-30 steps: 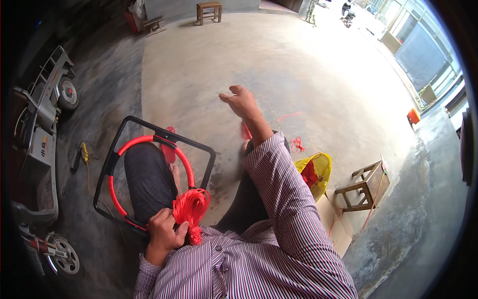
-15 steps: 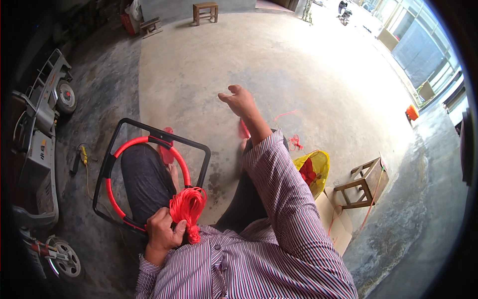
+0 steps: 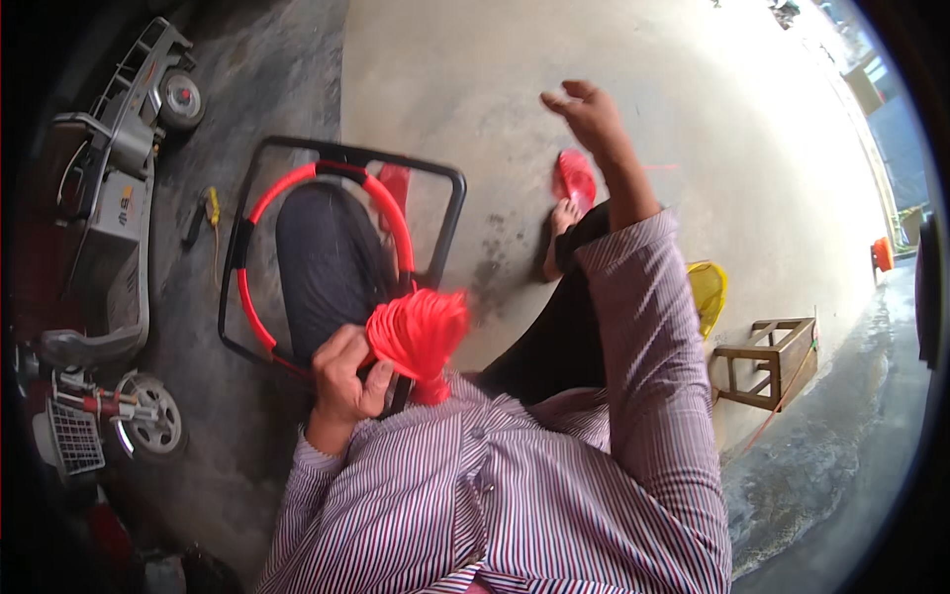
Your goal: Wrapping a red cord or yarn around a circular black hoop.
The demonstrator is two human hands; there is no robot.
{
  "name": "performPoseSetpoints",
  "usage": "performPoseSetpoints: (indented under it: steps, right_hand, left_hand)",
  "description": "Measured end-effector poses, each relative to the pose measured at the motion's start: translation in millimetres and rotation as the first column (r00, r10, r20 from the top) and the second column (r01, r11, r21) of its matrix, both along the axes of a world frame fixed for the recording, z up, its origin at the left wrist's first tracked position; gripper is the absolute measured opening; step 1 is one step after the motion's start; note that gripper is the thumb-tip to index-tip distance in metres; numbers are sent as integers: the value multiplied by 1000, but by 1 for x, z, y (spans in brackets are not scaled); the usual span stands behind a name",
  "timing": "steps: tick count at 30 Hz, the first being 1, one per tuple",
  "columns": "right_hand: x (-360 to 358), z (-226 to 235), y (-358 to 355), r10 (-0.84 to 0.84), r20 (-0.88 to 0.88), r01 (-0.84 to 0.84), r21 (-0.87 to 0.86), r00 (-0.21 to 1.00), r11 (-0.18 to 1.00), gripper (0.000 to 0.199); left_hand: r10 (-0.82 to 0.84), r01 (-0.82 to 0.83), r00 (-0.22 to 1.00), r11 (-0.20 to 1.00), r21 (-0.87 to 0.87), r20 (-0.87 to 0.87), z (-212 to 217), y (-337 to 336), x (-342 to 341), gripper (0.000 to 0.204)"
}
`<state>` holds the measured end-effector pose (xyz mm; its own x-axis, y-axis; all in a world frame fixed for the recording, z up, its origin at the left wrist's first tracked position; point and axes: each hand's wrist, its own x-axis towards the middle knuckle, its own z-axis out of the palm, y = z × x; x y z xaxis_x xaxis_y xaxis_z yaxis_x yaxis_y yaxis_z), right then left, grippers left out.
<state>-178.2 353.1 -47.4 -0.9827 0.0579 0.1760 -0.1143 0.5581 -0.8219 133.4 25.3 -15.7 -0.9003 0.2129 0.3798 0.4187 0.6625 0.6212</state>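
My left hand [image 3: 346, 381] is closed around a thick bundle of red cord [image 3: 421, 332], pressed against a red hoop [image 3: 297, 183] set inside a black tubular frame [image 3: 450, 213]. The frame rests over my left knee. My right hand [image 3: 586, 111] is lifted out in front at arm's length, fingers curled. A thin red strand [image 3: 665, 166] shows just beside its wrist. My right foot in a red sandal [image 3: 574, 178] rests on the concrete floor below that hand.
A grey toy ride-on car [image 3: 109, 198] lies at the left, with a small wheeled toy [image 3: 139, 426] below it. A yellow-handled tool [image 3: 211, 208] lies beside the frame. A yellow basket [image 3: 708, 292] and a wooden stool [image 3: 777, 361] stand at my right.
My right arm has stretched farther out and up. The view has tilted, so the frame and hoop sit higher in the picture. My left hand keeps its grip on the cord bundle.
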Motion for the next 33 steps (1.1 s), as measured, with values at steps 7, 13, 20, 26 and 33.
performPoseSetpoints:
  steps: [7, 13, 20, 26, 33]
  right_hand:
    - [16, 18, 5, 55, -19, -53, 106, 998, 993, 71]
    - [4, 4, 18, 147, -67, -128, 236, 987, 963, 66]
    - [28, 39, -2, 117, 90, -122, 58, 989, 991, 67]
    - [35, 34, 5, 152, 111, -162, 91, 982, 982, 67]
    - [50, 30, 17, 222, 9, -213, 315, 975, 925, 64]
  left_hand:
    - [105, -103, 994, 993, 58, -27, -1, -5, -5, 24]
    - [82, -64, 994, 973, 223, -70, 27, -33, 1, 25]
    - [136, -89, 978, 958, 272, -160, 35, -52, -25, 27]
    - [191, -153, 976, 942, 300, -101, 29, -57, -46, 30]
    - [192, -222, 975, 865, 449, 112, 8, -69, -59, 34]
